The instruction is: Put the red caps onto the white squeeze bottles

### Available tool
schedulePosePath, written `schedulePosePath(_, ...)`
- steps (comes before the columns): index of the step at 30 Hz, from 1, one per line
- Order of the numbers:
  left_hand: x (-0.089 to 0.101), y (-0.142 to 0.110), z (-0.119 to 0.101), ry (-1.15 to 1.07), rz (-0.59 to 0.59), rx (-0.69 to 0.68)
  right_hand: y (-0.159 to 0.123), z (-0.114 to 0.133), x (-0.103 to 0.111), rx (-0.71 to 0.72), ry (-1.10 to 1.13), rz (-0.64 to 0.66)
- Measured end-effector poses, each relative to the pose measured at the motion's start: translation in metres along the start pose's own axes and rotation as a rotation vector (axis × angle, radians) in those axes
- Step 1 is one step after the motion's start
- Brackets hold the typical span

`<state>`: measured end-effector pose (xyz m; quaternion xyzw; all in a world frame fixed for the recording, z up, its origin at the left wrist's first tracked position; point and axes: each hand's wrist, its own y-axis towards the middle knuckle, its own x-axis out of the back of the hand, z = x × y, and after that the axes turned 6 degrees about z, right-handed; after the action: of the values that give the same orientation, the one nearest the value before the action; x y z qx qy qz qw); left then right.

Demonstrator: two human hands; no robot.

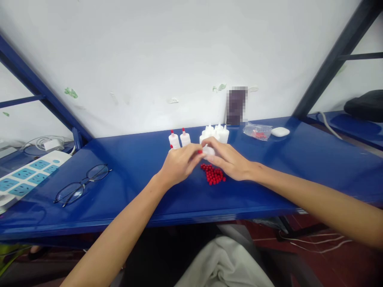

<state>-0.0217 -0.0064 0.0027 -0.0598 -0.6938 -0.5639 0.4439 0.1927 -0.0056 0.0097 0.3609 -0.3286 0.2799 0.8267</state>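
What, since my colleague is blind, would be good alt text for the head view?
A person's left hand holds a red cap beside a white bottle in the right hand, over a blue desk. Nearby are loose red caps, red-tipped bottles and plain white ones; eyeglasses lie to the left.

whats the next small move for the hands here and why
Probably press the red cap squarely onto the white bottle's tip. The left hand has the cap in its fingertips, right beside the white bottle in the right hand; blur hides whether it is seated. The standing bottles at left wear red caps.
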Motion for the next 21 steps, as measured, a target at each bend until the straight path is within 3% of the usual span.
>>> schedulePosePath(4,0.014,-0.002,0.02,0.089,-0.229,0.231,-0.001,0.0,0.004,-0.04,0.011,-0.03)
schedulePosePath(7,0.029,-0.004,0.036,0.152,-0.258,0.373,-0.001,0.0,0.004,-0.071,0.023,-0.024)
schedulePosePath(11,0.039,-0.006,0.046,0.145,-0.172,0.443,-0.001,-0.002,0.003,-0.08,0.09,-0.052)
schedulePosePath(15,0.034,-0.007,0.047,0.105,-0.096,0.495,-0.002,-0.003,0.001,-0.099,0.109,-0.077)
schedulePosePath(21,0.03,-0.012,0.051,0.23,0.109,0.45,0.001,-0.003,0.0,-0.187,0.23,-0.071)
